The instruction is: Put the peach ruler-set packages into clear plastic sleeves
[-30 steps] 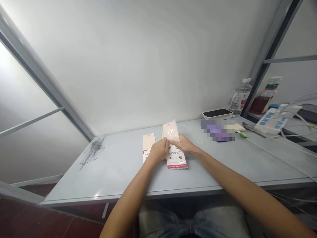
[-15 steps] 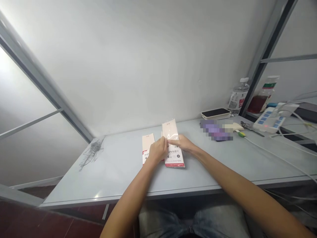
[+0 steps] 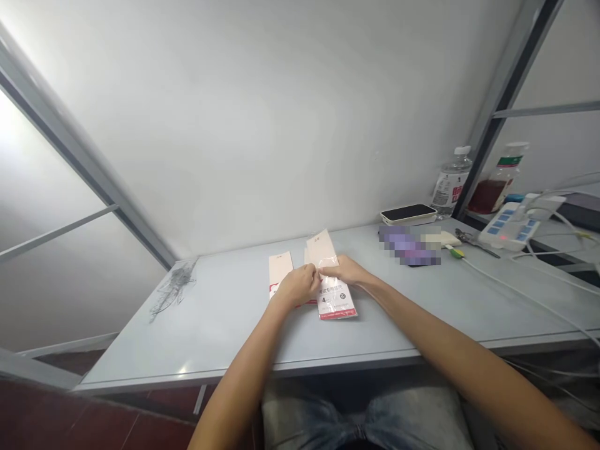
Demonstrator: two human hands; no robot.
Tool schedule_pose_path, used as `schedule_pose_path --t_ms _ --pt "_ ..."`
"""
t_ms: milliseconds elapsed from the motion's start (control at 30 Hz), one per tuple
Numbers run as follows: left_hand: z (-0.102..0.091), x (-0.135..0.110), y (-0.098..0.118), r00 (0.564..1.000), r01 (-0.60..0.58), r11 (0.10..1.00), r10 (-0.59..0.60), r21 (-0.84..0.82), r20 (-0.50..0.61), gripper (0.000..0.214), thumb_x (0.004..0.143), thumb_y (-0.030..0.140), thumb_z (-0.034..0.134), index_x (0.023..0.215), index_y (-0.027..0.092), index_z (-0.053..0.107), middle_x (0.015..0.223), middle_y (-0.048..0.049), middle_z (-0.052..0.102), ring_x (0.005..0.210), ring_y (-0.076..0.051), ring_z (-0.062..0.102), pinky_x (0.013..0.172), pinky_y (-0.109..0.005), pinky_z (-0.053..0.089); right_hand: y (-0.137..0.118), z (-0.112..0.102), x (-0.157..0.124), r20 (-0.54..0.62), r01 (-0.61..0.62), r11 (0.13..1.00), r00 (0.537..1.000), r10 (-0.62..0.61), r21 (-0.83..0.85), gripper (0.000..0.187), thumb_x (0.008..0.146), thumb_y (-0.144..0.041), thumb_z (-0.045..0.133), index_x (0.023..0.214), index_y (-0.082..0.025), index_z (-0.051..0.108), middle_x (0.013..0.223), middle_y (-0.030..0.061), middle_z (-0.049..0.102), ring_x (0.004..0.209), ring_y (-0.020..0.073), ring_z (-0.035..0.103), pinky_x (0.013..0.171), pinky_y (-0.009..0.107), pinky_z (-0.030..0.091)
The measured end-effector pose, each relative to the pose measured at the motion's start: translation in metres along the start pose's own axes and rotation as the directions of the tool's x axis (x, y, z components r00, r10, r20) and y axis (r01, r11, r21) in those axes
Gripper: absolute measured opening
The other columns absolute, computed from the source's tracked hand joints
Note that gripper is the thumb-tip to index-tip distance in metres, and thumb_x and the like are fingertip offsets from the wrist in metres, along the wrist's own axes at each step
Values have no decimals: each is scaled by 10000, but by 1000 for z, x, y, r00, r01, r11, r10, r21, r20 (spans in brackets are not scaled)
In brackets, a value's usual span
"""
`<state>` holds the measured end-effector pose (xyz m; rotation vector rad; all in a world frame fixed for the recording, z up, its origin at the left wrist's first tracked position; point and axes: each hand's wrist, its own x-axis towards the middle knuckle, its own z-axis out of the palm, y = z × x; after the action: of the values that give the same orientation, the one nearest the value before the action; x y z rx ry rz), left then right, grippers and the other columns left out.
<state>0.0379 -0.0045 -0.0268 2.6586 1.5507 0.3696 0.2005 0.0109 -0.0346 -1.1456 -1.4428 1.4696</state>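
A flat packet of exam rulers (image 3: 335, 299) in a clear plastic sleeve lies on the pale grey table (image 3: 210, 331), printed with red and black text. My left hand (image 3: 298, 285) and my right hand (image 3: 344, 270) meet at its upper part, and both pinch the crinkled plastic. A pale pink card (image 3: 322, 245) sticks out above my fingers. To the left, a second pale pink packet (image 3: 280, 269) lies partly beneath my left hand. Another pale edge shows between them, partly hidden by my hands.
Along the back of the table stand a black-faced phone (image 3: 409, 214), a pixelated object (image 3: 409, 245), and a plastic water bottle (image 3: 451, 184). A white power strip (image 3: 510, 230) and cables lie at the right. A grey wire tangle (image 3: 173, 289) lies at the left.
My hands have moved closer together. The plastic sleeve is more crinkled, and the packet's lower end has swung slightly to the right.
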Motion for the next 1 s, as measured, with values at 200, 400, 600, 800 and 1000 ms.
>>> schedule_pose_path --t_ms 200,400,600,800,1000 --pt "3 2 3 1000 29 1000 -29 8 1 150 830 244 353 745 191 466 714 -48 589 610 -177 548 513 -268 333 0 5 0 -61 -37 999 997 38 9 16 573 -148 600 566 -143 587 529 10 605 501 143 550 419 210 406" --pt "14 5 9 995 101 995 -101 -3 -7 93 766 181 400 705 182 469 669 -68 583 595 -204 547 516 -287 331 7 8 3 -112 -61 998 992 63 26 46 557 -122 591 529 -146 564 461 -14 554 445 127 505 377 210 365" --pt "13 6 9 979 180 977 -189 -111 -73 120 789 241 412 711 178 477 681 -57 585 619 -186 550 552 -274 347 3 8 2 -95 -42 996 994 49 80 82 579 -175 656 643 -129 632 580 32 651 545 177 598 447 234 454" --pt "-1 3 -3 942 188 913 -272 -362 -197 263 804 286 403 1060 228 421 812 -13 572 651 -152 534 619 -273 369 -3 7 2 -22 21 986 1000 -18 168 282 637 -286 687 874 -136 657 854 98 699 751 234 651 633 309 523" --pt "1 8 -12 966 108 718 -240 -687 -98 182 798 236 358 861 182 520 846 -23 577 636 -110 558 563 -237 434 0 -1 4 -20 88 981 996 -85 175 315 642 -366 692 835 -119 659 833 108 699 736 233 651 655 327 517"
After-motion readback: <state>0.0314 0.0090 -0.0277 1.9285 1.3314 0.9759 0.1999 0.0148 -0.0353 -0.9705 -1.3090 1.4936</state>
